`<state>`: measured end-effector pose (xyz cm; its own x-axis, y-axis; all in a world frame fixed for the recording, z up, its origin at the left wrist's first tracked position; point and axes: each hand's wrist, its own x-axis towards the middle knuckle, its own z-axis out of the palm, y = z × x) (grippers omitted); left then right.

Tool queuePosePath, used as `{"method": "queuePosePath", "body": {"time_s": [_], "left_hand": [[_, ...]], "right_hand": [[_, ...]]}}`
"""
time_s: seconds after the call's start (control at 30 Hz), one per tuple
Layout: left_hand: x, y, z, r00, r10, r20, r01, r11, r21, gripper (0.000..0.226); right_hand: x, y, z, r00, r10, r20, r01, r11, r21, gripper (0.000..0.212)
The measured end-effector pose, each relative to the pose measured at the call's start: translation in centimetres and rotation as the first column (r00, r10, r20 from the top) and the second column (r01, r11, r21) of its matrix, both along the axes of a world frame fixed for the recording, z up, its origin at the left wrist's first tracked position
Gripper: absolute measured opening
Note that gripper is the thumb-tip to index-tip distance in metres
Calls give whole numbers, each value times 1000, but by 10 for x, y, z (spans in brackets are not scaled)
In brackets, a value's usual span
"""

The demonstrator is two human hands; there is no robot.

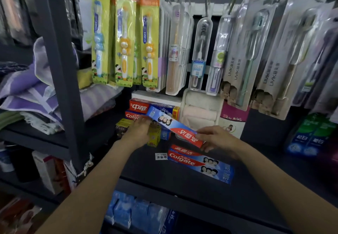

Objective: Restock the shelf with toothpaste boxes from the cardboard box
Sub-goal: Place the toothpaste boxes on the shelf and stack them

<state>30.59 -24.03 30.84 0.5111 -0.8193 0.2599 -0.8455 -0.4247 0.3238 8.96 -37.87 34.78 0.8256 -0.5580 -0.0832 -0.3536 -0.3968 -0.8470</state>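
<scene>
Head view, shelf bay, listed front to back. Lower tier: blue packets (128, 213) beneath the dark shelf (182, 188). On the shelf board, nearest item: two Colgate toothpaste boxes (201, 164) lying flat side by side, red-and-blue, with a small white label tag (161, 156) just left of them. Above these, held clear of the board: one red-and-blue toothpaste box (175, 127), tilted, red end toward the right hand (217, 138), blue end toward the rear stack. Right hand pinches the red end, fingers curled round it. Left hand (140, 129) reaches beside the box's blue half, fingers bent over small yellow boxes (154, 136); whether it grasps anything cannot be told. Behind: a stack of red toothpaste boxes (139, 108), the lower one marked Colgate, under a white carton (155, 94). To the right, a white pack of rolled cloths (199, 111) and a pink-and-white package (233, 122). Rear wall: hanging children's toothbrushes (124, 38) in green-and-orange cards, then clear-cased toothbrushes (201, 54), then grey carded toothbrushes (256, 51). Far left bay: folded purple towels (27, 91).
</scene>
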Motion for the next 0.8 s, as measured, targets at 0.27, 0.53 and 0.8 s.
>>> {"method": "queuePosePath", "body": {"time_s": [0.27, 0.53, 0.8], "left_hand": [[-2, -10, -4, 978, 48, 201, -114, 937, 331, 76], [-7, 2, 21, 975, 9, 221, -143, 787, 600, 74], [-12, 20, 23, 986, -8, 167, -98, 784, 613, 77]], "right_hand": [[-8, -14, -7, 994, -104, 41, 94, 976, 195, 37], [-9, -4, -4, 997, -70, 28, 66, 990, 126, 30], [9, 14, 2, 998, -43, 45, 30, 969, 245, 27]]}}
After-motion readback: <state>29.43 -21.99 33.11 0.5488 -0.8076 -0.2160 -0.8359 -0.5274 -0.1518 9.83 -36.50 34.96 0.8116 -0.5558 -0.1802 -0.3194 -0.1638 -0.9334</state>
